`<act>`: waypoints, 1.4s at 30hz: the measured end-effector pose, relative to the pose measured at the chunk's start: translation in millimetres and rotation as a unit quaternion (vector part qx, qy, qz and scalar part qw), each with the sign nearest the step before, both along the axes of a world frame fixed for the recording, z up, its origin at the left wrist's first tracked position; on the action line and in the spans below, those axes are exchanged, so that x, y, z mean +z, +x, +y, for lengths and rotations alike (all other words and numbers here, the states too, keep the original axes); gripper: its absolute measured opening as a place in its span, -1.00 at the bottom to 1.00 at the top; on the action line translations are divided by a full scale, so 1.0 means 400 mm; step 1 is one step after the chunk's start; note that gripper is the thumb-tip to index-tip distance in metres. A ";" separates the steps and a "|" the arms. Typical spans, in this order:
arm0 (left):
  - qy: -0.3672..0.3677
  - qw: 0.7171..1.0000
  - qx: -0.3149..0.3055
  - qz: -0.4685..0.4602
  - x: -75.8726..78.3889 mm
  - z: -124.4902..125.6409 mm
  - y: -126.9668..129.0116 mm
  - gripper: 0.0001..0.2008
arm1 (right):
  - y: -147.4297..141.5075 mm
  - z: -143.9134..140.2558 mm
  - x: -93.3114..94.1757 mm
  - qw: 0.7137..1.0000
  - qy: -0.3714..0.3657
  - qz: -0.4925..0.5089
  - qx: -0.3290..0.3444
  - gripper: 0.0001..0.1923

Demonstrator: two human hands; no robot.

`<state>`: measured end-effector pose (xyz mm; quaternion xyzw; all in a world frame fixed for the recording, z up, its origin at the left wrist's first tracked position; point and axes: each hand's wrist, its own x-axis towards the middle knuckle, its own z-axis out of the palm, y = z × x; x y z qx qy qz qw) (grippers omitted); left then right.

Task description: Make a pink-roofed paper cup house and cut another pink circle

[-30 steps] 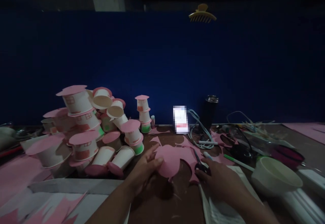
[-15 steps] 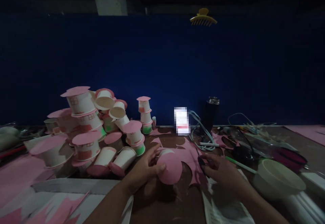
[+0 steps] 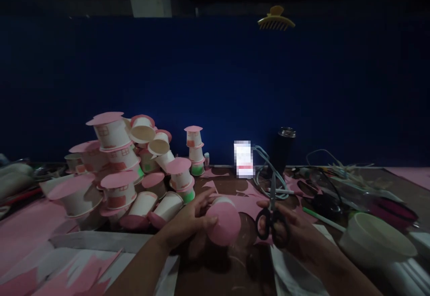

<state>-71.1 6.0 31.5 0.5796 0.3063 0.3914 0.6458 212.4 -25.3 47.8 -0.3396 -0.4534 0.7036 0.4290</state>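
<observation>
My left hand (image 3: pixel 195 217) is closed round a small white paper cup topped by a round pink paper disc (image 3: pixel 223 224); the disc faces me and hides most of the cup. My right hand (image 3: pixel 292 229) grips black-handled scissors (image 3: pixel 273 211), their blades pointing up and away from me. Behind the two hands lies a pink paper offcut (image 3: pixel 250 204) with curved cut-outs. Left of my left hand, several white cups with pink paper tops are stacked and lying about, such as a tipped cup (image 3: pixel 168 206).
A stacked cup tower (image 3: pixel 194 152) stands at the back, left of a lit phone (image 3: pixel 244 159). Further right are a dark bottle (image 3: pixel 284 150), a coiled cable (image 3: pixel 260 177), a green marker (image 3: pixel 322 219) and a pale bowl (image 3: pixel 376 238). Pink scraps fill a white box (image 3: pixel 101 238) at front left.
My right hand has lifted the scissors off the pink offcut and turned them blades-up. My left hand still holds the cup with the disc. The view has shifted slightly left.
</observation>
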 end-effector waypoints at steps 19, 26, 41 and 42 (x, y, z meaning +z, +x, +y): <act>-0.024 0.999 -0.022 0.041 0.016 0.001 -0.013 -0.13 | -0.028 -0.017 0.024 0.963 0.085 -0.215 0.139 -0.64; -0.033 0.999 -0.017 0.039 0.029 -0.010 -0.009 -0.18 | -0.034 -0.021 0.026 0.952 0.100 -0.251 0.143 -0.55; -0.032 0.998 -0.019 0.047 0.025 -0.012 -0.009 -0.20 | -0.041 -0.027 0.035 0.955 0.065 -0.256 0.136 -0.72; -0.033 0.998 -0.022 0.047 0.025 -0.011 -0.009 -0.21 | -0.041 -0.027 0.034 0.955 0.064 -0.253 0.137 -0.73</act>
